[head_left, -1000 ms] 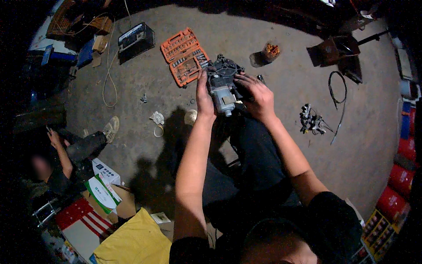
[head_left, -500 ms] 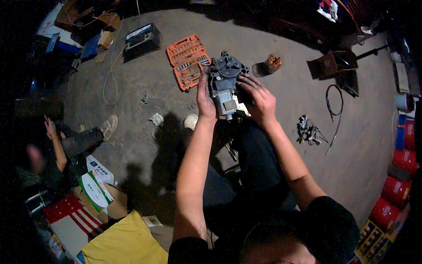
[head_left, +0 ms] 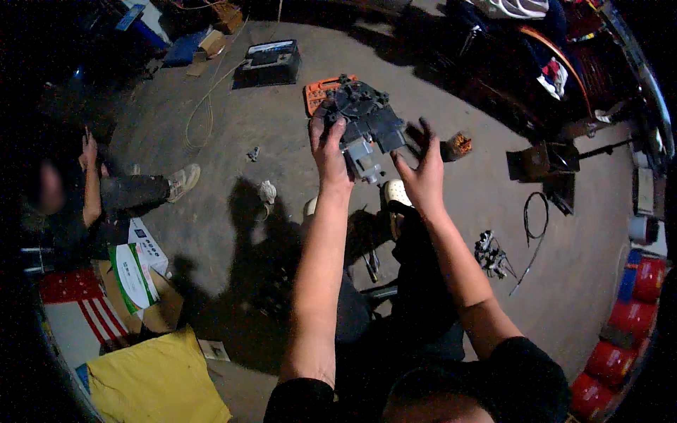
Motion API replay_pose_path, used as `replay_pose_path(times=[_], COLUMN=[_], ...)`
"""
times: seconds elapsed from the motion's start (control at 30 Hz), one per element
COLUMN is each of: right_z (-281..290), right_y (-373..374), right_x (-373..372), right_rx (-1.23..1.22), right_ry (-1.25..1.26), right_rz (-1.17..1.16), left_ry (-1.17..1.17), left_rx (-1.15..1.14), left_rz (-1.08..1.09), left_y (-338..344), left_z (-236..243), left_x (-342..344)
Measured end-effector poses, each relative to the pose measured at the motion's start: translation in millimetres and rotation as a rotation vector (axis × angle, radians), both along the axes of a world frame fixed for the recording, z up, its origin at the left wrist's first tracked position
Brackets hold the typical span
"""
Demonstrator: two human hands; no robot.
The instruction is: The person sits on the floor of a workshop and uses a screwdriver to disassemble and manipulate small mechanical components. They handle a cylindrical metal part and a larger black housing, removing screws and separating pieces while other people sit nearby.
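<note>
My left hand (head_left: pixel 330 148) grips a black plastic motor assembly (head_left: pixel 356 102) by its left side; the silver motor body (head_left: pixel 364 159) hangs from its lower end and a dark rectangular housing sits on its right. Just right of it my right hand (head_left: pixel 423 166) is open, fingers spread and curved upward, thumb close to the housing; whether it touches cannot be made out. An orange socket case (head_left: pixel 315 95) lies on the floor beyond, largely hidden behind the assembly.
A black battery (head_left: pixel 268 67), loose parts (head_left: pixel 490 254), a coiled cable (head_left: pixel 536 218) and a tub of orange pieces (head_left: pixel 458 146) lie around me. A co-worker (head_left: pixel 92 197) sits at left, near cardboard and a yellow cushion (head_left: pixel 151 374). Red drums (head_left: pixel 627 321) line the right edge.
The assembly has turned, its housing swinging out to the right. My right hand has come off its grip and spread its fingers. The view has shifted, showing more floor-edge clutter above.
</note>
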State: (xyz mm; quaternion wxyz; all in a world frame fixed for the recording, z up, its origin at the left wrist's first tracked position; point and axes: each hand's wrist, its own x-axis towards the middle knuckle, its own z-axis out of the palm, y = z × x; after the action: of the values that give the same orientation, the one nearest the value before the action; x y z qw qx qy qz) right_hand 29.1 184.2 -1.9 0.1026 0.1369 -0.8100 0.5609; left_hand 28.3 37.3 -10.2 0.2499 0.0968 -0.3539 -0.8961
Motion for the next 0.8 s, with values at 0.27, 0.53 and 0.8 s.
replay_pose_path(times=[0.27,0.53,0.8], right_z=[-2.4,-27.8,-29.8], right_y=[-45.8,-61.0,-56.6], right_x=[19.4,18.8,13.5], right_rx=[-0.409,-0.365,-0.219], right_ry=[-0.703,-0.560,-0.184], right_rz=[0.288,0.246,0.140], left_ry=[-0.020,0.019,-0.352], left_rx=[-0.106,-0.162,0.160], left_rz=[0.208,0.123,0.053], left_y=[-24.7,-29.9,-37.2], left_z=[4.2,4.1,-25.5], left_x=[7.8,12.3,5.0])
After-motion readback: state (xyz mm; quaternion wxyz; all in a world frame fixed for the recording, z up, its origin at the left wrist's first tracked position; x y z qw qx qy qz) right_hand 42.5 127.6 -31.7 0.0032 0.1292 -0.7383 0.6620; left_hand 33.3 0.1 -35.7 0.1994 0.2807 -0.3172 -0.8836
